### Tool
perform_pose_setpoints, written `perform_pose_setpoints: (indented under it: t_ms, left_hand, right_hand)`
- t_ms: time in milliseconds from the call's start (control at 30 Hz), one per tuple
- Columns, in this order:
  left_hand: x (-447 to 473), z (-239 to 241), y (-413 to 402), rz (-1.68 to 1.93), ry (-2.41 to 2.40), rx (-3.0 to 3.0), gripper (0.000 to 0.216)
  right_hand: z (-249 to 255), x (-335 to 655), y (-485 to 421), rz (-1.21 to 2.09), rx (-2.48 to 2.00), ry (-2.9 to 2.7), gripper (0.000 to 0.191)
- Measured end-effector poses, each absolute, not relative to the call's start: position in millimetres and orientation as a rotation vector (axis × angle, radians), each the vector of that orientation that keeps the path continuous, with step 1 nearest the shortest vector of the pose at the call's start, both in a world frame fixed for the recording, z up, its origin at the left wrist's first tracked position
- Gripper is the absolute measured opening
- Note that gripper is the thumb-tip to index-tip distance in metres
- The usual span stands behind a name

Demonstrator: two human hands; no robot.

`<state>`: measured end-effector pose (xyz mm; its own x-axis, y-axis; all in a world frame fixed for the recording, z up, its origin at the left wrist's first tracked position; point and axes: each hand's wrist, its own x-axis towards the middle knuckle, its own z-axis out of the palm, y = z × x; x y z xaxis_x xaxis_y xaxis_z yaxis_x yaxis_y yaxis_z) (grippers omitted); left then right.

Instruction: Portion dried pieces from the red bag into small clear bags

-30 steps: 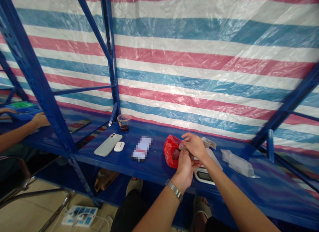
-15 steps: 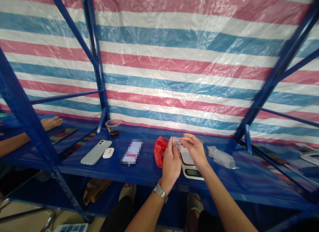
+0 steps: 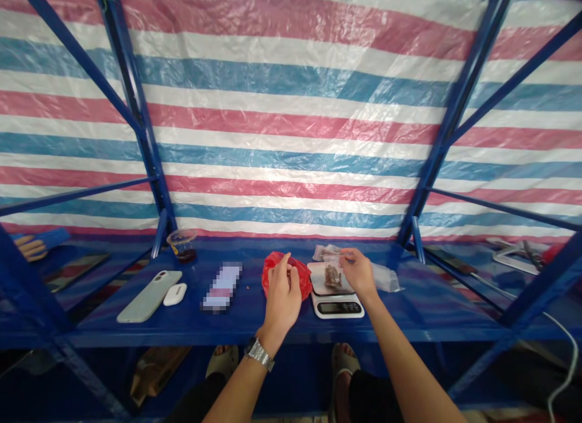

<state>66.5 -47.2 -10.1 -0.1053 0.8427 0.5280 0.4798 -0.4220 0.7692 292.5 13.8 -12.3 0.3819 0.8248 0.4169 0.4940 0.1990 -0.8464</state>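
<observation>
My right hand [image 3: 357, 270] pinches the top edge of a small clear plastic bag [image 3: 333, 276] with brown bits in it. That bag rests on the plate of a white kitchen scale [image 3: 337, 306], whose display faces me. To its left, my left hand [image 3: 284, 293] lies over a crumpled red plastic bag [image 3: 302, 282], thumb and index finger apart. Brown bits show in the red bag, partly hidden by my fingers. Behind the scale lies another small clear bag [image 3: 324, 251] with brown contents. Flat clear bags [image 3: 385, 279] lie right of my right hand.
Left on the blue shelf [image 3: 245, 326] are a lit phone [image 3: 222, 286], a white earbud case [image 3: 175, 294], a pale green phone [image 3: 149, 297] and a plastic cup [image 3: 182, 247] of dark liquid. Blue posts [image 3: 427, 162] flank the bay. A co-worker's hand [image 3: 31, 248] shows at far left.
My hands have come apart. My left hand has moved left onto the red bag, while my right hand now has the filled bag on the scale. The camera view has shifted.
</observation>
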Motion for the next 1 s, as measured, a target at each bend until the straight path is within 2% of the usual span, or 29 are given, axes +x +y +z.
perform_pose_setpoints:
  t_ms: [167,300,400,567,800,1000]
  left_hand:
    - [63.9,-6.2,-50.0,1.42,1.428,2.057,0.035]
    - [64.6,-11.1,-56.6,1.095,1.306,2.493,0.027]
    - [66.1,-22.0,-56.6,0.879,1.321,2.676,0.034]
    - [68.2,-37.9,-42.8,0.739,1.517,2.713,0.046]
    - [74.4,-44.3,-23.2,0.744,1.727,2.629,0.048]
    - [83.8,-28.9,-40.8,1.052,1.709,2.616,0.036]
  right_hand:
    - [-31.2,304.0,18.3,0.163,-1.678,-1.44,0.025]
    - [-33.7,310.7,17.0,0.087,-1.678,-1.378,0.029]
    - [-33.3,315.9,15.7,0.088,-1.673,-1.328,0.032]
    - [-32.7,317.5,13.1,0.124,-1.635,-1.291,0.035]
    - [-32.5,316.1,10.9,0.147,-1.61,-1.284,0.034]
    - [-32.9,314.0,10.7,0.147,-1.626,-1.3,0.031]
